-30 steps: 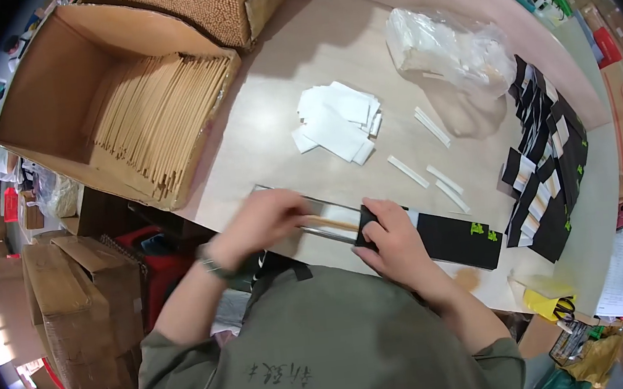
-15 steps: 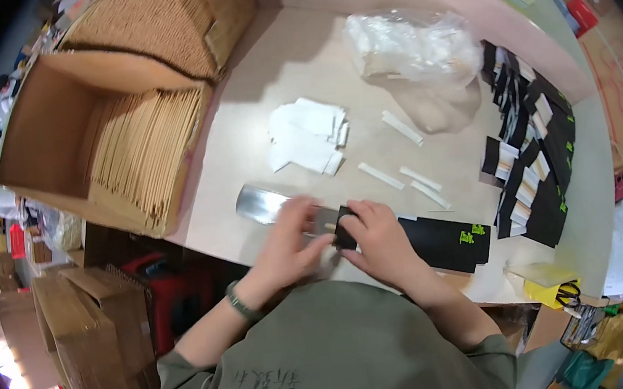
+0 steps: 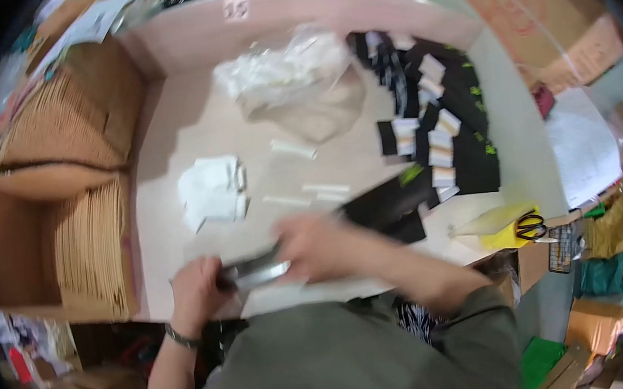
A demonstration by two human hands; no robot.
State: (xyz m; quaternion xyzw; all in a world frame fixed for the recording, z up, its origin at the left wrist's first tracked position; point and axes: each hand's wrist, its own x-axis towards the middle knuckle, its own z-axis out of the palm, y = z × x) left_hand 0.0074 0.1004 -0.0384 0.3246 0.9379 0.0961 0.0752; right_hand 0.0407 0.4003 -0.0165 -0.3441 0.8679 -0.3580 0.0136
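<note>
A dark, shiny flat strip (image 3: 247, 272) stretches between my two hands above the front of the table, smeared by motion. My left hand (image 3: 198, 288) is closed round its left end. My right hand (image 3: 317, 247) is blurred and closed at the other end. Rising to the right from behind that hand is a long black strip (image 3: 382, 203) with green print at its far end. It looks gripped there too, though the fingers hide the contact. Another black piece (image 3: 409, 229) lies partly under it.
Beyond my hands lie white cards (image 3: 213, 190), narrow white strips (image 3: 292, 149) and a clear plastic bag (image 3: 290, 70). Cartons of brown sheets (image 3: 94, 246) stand left. Black pieces with white cards (image 3: 458, 128) cover the right; black-handled scissors (image 3: 530, 226) sit at the front right.
The view has swung, shifting the table leftward. My hands were close together at a small black piece; now they are apart with the shiny strip between them. The long black strip has tilted up.
</note>
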